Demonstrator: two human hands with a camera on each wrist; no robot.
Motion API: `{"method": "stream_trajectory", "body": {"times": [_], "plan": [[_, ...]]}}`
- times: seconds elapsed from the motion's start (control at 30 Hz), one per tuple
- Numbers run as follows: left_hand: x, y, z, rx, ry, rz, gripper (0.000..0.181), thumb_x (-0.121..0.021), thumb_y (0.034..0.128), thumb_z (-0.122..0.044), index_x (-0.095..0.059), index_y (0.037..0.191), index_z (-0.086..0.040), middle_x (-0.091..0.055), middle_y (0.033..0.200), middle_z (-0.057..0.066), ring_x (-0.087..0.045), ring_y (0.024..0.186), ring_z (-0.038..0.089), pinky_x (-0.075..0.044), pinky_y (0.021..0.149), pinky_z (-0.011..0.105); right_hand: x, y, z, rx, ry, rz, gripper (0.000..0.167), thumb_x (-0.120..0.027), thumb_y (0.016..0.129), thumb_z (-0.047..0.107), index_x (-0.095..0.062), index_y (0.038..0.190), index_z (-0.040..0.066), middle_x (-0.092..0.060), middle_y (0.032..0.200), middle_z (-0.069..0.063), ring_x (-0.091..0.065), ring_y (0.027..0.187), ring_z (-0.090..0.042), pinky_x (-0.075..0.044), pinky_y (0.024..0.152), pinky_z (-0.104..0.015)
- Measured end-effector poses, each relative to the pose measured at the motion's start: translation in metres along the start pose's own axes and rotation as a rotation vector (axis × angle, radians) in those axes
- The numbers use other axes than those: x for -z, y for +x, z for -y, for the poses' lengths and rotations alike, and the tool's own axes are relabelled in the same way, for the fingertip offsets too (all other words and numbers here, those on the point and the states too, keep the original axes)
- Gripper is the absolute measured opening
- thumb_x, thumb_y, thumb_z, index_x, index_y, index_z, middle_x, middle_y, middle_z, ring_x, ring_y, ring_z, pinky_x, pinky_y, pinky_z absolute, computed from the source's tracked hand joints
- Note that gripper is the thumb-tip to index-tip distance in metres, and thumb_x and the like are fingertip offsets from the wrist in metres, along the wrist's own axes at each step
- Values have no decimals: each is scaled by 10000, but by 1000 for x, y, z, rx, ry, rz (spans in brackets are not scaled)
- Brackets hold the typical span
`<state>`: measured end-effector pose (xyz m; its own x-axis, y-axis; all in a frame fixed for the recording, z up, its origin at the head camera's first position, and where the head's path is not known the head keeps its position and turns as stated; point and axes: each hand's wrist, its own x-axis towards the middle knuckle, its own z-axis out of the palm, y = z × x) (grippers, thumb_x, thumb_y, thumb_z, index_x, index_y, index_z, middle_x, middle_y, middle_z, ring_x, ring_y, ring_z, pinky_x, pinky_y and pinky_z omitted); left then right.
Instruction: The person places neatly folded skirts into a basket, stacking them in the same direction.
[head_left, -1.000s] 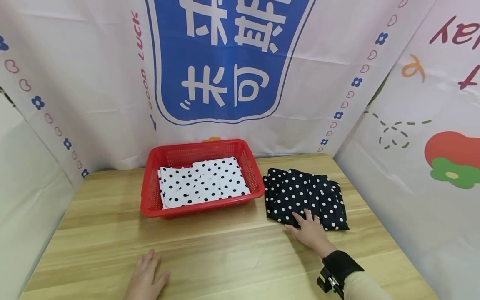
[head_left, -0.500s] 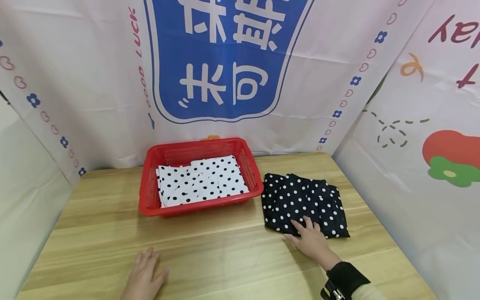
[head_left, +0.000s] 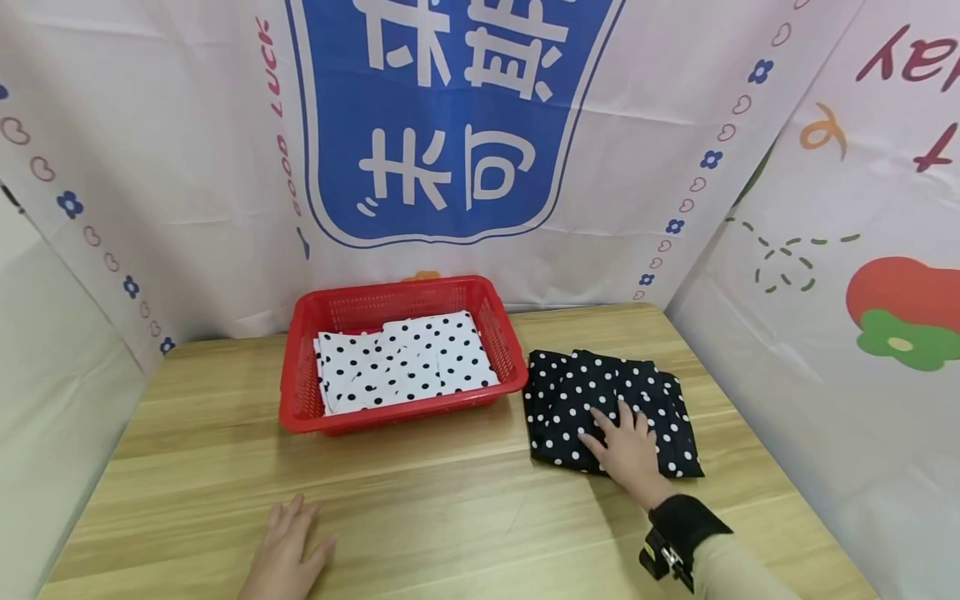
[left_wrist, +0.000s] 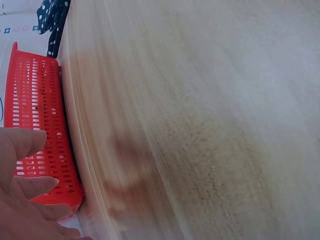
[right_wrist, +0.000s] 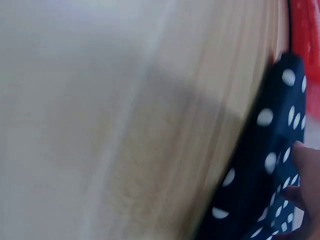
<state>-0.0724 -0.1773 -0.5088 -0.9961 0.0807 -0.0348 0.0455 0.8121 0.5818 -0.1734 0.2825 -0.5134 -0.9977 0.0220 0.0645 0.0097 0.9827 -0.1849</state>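
Note:
A folded black cloth with white dots [head_left: 570, 400] lies on the table to the right of the basket. My right hand [head_left: 628, 454] rests on its near part with the fingers spread; the right wrist view shows the cloth's thick folded edge [right_wrist: 265, 125] beside the fingers. Folded white cloth with black dots [head_left: 408, 362] sits inside a red plastic basket [head_left: 420, 408]. Over the table's near left part is my left hand [head_left: 285, 554], fingers extended and holding nothing. In the left wrist view its fingers appear in front of the basket's perforated side [left_wrist: 40, 100].
The wooden table [head_left: 450, 500] ends at a white printed curtain [head_left: 225, 167] behind the basket. More white sheeting [head_left: 810, 400] hangs along the right side, and a pale panel [head_left: 60, 358] stands at the left.
The black dotted cloth has shifted a little toward me. My right hand first moved back with it, then forward, farther onto its top. My left hand has stayed nearly still.

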Motion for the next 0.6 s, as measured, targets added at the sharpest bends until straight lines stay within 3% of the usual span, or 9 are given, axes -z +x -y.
{"method": "stream_trajectory", "body": {"times": [0.13, 0.27, 0.5, 0.6], "plan": [[0, -1, 0, 4, -10, 0, 517, -659, 908, -157, -488, 1272, 168, -322, 1357, 459, -213, 1263, 657, -231, 1002, 730, -2, 15, -7, -49, 25, 56, 610, -608, 929, 444, -505, 1408, 80, -269, 1476, -341, -194, 1325, -620, -253, 970, -771], [-2, -1, 0, 1, -17, -4, 516, -659, 909, -163, -491, 1281, 153, -315, 1358, 462, -211, 1263, 659, -222, 1003, 732, -5, 17, -13, -79, 36, 113, 642, -585, 936, 468, -469, 1435, 81, -253, 1484, -346, -161, 1332, -630, -224, 969, -790], [-4, -1, 3, -16, -19, -16, 513, -665, 905, -164, -499, 1271, 155, -333, 1342, 466, -230, 1248, 662, -238, 988, 738, -7, -5, -8, -59, 28, 124, 609, -598, 933, 451, -502, 1413, 88, -307, 1459, -340, -215, 1311, -633, -242, 950, -799], [-3, 0, 5, 5, -19, 14, 533, -657, 913, -174, -478, 1287, 162, -312, 1354, 466, -211, 1258, 660, -223, 996, 738, -9, -18, -5, -31, 16, 118, 595, -612, 925, 451, -526, 1395, 96, -338, 1441, -335, -255, 1293, -628, -272, 932, -796]]}}
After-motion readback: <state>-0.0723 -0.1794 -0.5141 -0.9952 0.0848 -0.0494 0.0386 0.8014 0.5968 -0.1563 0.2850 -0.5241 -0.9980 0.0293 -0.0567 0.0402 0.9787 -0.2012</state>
